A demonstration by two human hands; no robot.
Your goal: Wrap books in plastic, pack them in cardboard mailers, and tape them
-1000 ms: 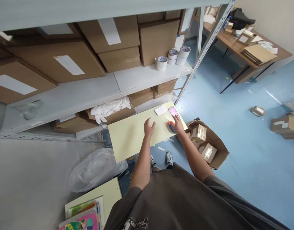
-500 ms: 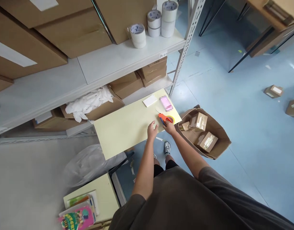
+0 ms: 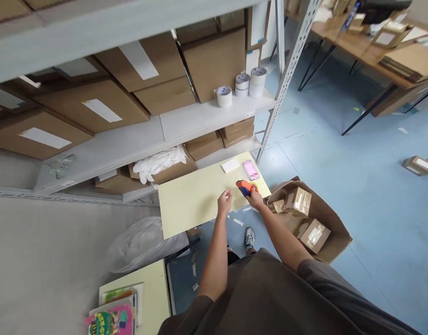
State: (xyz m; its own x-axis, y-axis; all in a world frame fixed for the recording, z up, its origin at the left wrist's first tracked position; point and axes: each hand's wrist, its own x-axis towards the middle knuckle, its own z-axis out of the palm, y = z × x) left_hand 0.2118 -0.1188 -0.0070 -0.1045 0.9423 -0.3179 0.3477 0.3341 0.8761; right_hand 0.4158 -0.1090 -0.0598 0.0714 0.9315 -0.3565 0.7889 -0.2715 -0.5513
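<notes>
In my right hand [image 3: 256,199] is an orange and blue tape dispenser [image 3: 244,188], held over the right end of a pale yellow tabletop [image 3: 186,204]. A yellow ring shows beside its handle. My left hand [image 3: 224,203] hovers a short way to the left, over the front part of the tabletop. Its fingers are curled together; whether something thin is between them I cannot make out. Beyond the hands lie a white flat box [image 3: 230,165] and a pink blurred item [image 3: 250,170].
Right of the tabletop stands an open carton [image 3: 334,228] holding several small boxes. Behind it rises a grey shelf [image 3: 130,139] with cartons and tape rolls [image 3: 224,97]. Books [image 3: 112,318] lie on a lower surface at left. A wooden table [image 3: 367,51] stands far right.
The view has tilted up, showing more shelf. My right hand has turned the tape dispenser so its blue side shows more. My left hand's fingers, apart before, have curled in.
</notes>
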